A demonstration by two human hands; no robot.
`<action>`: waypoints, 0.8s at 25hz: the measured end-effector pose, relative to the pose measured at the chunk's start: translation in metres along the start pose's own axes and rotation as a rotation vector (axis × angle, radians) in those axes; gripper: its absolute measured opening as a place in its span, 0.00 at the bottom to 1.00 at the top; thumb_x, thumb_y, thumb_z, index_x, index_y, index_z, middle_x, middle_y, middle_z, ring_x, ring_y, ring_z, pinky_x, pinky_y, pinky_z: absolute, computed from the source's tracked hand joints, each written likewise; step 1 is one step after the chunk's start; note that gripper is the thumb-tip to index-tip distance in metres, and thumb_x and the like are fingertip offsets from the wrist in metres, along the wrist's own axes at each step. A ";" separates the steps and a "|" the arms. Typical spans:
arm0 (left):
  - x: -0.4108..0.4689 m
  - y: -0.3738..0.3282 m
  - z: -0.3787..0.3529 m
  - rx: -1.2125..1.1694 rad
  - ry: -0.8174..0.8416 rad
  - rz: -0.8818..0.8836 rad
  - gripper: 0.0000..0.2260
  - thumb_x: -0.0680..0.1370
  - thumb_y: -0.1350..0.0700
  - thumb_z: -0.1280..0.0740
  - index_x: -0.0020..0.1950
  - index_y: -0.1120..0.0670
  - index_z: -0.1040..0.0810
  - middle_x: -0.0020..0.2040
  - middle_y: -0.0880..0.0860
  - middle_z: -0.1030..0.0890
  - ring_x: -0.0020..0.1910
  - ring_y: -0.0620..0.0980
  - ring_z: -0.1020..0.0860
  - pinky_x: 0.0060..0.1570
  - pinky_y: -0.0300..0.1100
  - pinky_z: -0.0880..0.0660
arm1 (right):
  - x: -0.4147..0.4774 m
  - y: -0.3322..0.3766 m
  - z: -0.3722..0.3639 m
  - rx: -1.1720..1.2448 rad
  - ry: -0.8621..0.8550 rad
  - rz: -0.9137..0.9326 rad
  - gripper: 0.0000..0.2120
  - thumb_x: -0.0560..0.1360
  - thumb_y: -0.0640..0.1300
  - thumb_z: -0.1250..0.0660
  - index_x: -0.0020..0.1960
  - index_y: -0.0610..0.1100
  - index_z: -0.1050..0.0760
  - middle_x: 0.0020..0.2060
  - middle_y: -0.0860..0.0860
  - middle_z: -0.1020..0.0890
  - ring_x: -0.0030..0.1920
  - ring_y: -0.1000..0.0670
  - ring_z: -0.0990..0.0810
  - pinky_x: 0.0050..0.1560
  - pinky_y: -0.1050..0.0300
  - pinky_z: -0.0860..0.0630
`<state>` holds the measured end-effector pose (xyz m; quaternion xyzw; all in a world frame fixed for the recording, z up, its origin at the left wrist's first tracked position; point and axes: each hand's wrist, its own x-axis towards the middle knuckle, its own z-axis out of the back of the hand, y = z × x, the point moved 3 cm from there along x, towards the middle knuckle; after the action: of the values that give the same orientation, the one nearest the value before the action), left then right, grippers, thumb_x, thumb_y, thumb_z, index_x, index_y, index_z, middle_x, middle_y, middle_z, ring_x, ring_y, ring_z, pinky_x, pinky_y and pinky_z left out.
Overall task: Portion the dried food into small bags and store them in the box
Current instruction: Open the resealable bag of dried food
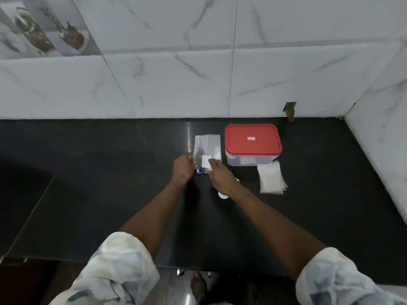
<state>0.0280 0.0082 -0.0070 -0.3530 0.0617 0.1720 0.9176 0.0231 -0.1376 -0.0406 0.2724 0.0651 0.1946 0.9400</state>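
So we gripped the foil pouch (208,146) at its near end, L hand (182,170) curled on the left edge, R hand (220,176) pinching the right. It lay on the black counter (99,172), red-lidded box (253,143) just beside, small bags (272,178) in front of it.

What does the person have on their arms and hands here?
Both the left sleeve and the right sleeve are loose, short, whitish fabric with faint grey-green mottling, ending around the elbows. Forearms are bare. The left hand and right hand wear no gloves; no watch, ring or bracelet shows.
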 end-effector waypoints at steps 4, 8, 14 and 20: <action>0.003 0.010 -0.018 -0.145 -0.019 0.192 0.09 0.78 0.69 0.40 0.47 0.65 0.20 0.53 0.65 0.17 0.54 0.61 0.20 0.48 0.45 0.29 | 0.005 -0.004 -0.015 -0.115 0.007 0.001 0.26 0.78 0.38 0.40 0.75 0.37 0.40 0.70 0.38 0.33 0.66 0.37 0.30 0.64 0.47 0.32; 0.017 0.014 -0.033 -0.488 0.030 0.357 0.11 0.76 0.70 0.43 0.41 0.61 0.23 0.47 0.64 0.17 0.38 0.56 0.20 0.32 0.43 0.24 | 0.023 -0.009 -0.020 -0.314 -0.038 -0.070 0.26 0.77 0.43 0.37 0.73 0.41 0.37 0.60 0.41 0.25 0.55 0.37 0.23 0.51 0.44 0.27; 0.020 0.011 -0.036 -0.721 0.173 0.426 0.12 0.80 0.68 0.43 0.48 0.59 0.20 0.37 0.55 0.20 0.31 0.48 0.24 0.32 0.39 0.27 | 0.032 -0.016 -0.013 -0.058 -0.274 -0.245 0.11 0.75 0.33 0.41 0.54 0.39 0.25 0.47 0.40 0.20 0.48 0.38 0.21 0.43 0.48 0.27; 0.038 0.029 -0.030 -0.649 0.037 0.458 0.03 0.77 0.64 0.31 0.49 0.60 0.24 0.37 0.58 0.23 0.29 0.51 0.25 0.27 0.41 0.25 | 0.020 -0.019 -0.021 0.563 -0.449 -0.477 0.05 0.77 0.35 0.39 0.46 0.40 0.24 0.41 0.43 0.19 0.43 0.43 0.22 0.45 0.50 0.26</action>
<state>0.0534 0.0186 -0.0560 -0.6049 0.0979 0.3763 0.6950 0.0433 -0.1340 -0.0683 0.5310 -0.0294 -0.1177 0.8386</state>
